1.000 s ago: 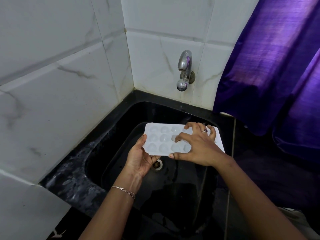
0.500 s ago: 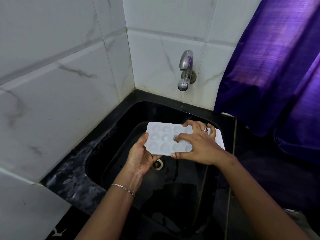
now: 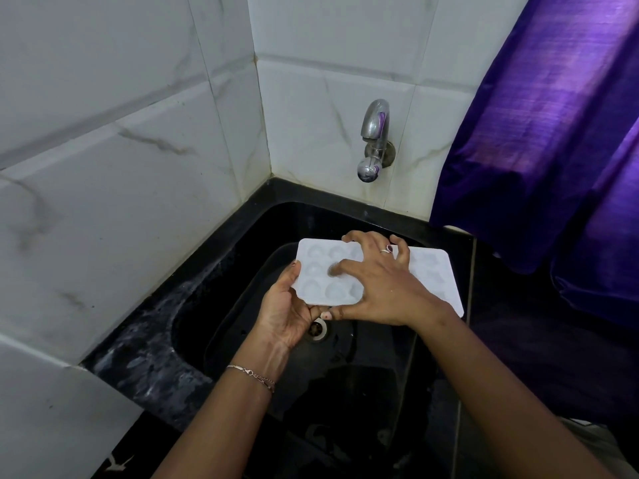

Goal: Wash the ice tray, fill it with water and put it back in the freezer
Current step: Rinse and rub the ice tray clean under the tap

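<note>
White marble-veined tiled wall (image 3: 121, 167) fills the corner beyond the fingers, with a purple curtain (image 3: 553, 133) hanging to the right of them. Below both hands lies a black sink (image 3: 207, 305). The white ice tray (image 3: 432, 271) is held level over the basin, cups facing up. The left hand (image 3: 287, 312) grips its left end, thumb on the edge and fingers curled underneath. The right hand (image 3: 383, 288) spans the tray, its bent fingers spread over the cups, one fingertip in a cup and the thumb against the near edge. A chrome tap (image 3: 375, 140) sits above the right fingertips, with the drain (image 3: 320, 330) just under the left fingers. There is a bracelet (image 3: 252, 373) on the left wrist and a ring (image 3: 387, 249) on a right finger.
</note>
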